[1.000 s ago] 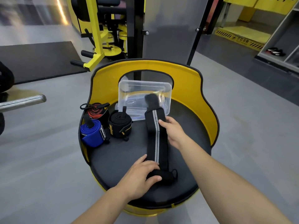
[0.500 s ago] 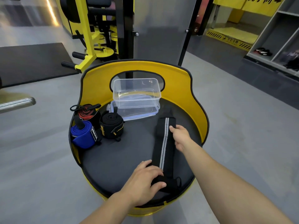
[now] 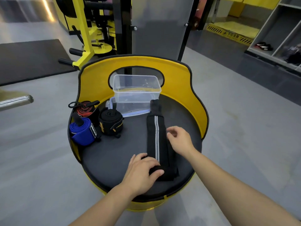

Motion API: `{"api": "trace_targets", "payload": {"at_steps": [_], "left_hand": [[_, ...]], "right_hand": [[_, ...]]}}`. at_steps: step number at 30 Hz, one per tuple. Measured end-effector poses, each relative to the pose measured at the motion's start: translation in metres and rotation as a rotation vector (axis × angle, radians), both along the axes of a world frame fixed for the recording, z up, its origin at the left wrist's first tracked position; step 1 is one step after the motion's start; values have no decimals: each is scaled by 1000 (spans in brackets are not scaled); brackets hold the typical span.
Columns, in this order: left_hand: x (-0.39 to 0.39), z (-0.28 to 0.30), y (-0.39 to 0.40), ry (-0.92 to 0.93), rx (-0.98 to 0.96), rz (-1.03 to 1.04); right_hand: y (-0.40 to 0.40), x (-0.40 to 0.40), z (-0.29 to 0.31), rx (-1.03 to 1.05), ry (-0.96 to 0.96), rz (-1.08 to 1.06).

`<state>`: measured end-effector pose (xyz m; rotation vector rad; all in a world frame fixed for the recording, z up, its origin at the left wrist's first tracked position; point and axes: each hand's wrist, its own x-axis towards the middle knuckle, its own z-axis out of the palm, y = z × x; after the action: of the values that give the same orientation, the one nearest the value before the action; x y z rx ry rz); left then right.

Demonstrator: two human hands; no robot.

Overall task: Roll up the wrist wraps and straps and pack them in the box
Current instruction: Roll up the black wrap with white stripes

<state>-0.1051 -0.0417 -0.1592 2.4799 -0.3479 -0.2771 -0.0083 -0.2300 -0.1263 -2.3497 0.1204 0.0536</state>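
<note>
Three rolls already stand at the left edge of the seat (image 3: 114, 160): a blue roll (image 3: 83, 132), a red roll (image 3: 86, 110) behind it and a black roll (image 3: 110, 122) beside them, probably parked there so the middle of the surface stays free for rolling. One strap (image 3: 154, 136) is not yet rolled; it lies flat and nearly straight down the middle, its far end touching the box (image 3: 136, 88), its near end under the left hand (image 3: 143, 171). That hand has fingers and thumb curled over the small coil started at the near end, seemingly to keep the first turns tight. Right hand (image 3: 179, 141) hovers just beside the strap's right edge, fingers loosely bent and holding nothing; whether a fingertip touches the cloth I cannot tell. It looks placed to keep the strap straight while the coil advances. Box stands open at the back of the seat on what seems to be its lid (image 3: 130, 111), within easy reach for packing.

Compared with half a second ago, the right hand has come nearer along the strap and let go of its edge, where it had been pressing near the far end. Left hand keeps its hold on the coil. A second ago the strap's far end lay up against the box wall; now it lies lower, at the box's foot.
</note>
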Motion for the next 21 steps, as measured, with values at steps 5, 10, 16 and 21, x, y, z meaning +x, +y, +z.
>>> {"api": "trace_targets", "payload": {"at_steps": [5, 10, 16, 21], "left_hand": [[-6, 1, -2, -79, -77, 82], [-14, 3, -12, -104, -190, 226], [-17, 2, 4, -35, -212, 76], [-14, -2, 12, -115, -87, -21]], "right_hand": [[-8, -83, -8, -110, 28, 189], [-18, -129, -15, -96, 17, 310], [-22, -127, -20, -16, 44, 244], [-21, -116, -20, -88, 58, 293]]}}
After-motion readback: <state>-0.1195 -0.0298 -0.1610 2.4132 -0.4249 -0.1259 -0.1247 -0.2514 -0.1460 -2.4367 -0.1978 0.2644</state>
